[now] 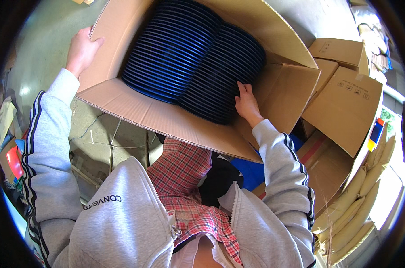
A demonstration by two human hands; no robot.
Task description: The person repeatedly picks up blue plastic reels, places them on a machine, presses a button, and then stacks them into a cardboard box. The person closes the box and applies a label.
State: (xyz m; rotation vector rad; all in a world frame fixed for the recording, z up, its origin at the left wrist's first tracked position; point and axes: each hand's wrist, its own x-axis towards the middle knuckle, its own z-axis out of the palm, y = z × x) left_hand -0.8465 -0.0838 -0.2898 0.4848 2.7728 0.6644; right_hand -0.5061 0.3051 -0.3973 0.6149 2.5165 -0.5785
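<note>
Cardboard looks like the weak spot to me. Left hand point(84, 50) is closed over the left edge of an open box point(108, 53), thumb inside, so if that side flexes under a pull the whole thing could twist. Inside, two stacks of dark ridged discs point(195, 62) sit side by side, touching; with that many thin rims, a tilt might let them slide or fan out. Right hand point(248, 102) isn't clamped on anything, fingers loosely spread against the near right side of the discs, so it wouldn't stop much. Can't really tell what's under the box, so tipping is just a maybe.

Room-wise, left is best, with pale floor point(41, 49) past that hand. The near flap point(166, 117) juts toward the plaid clothing point(180, 167), so knees could bump it. Right is tight: stacked cartons point(347, 102), then yellowish sacks point(363, 196).
</note>
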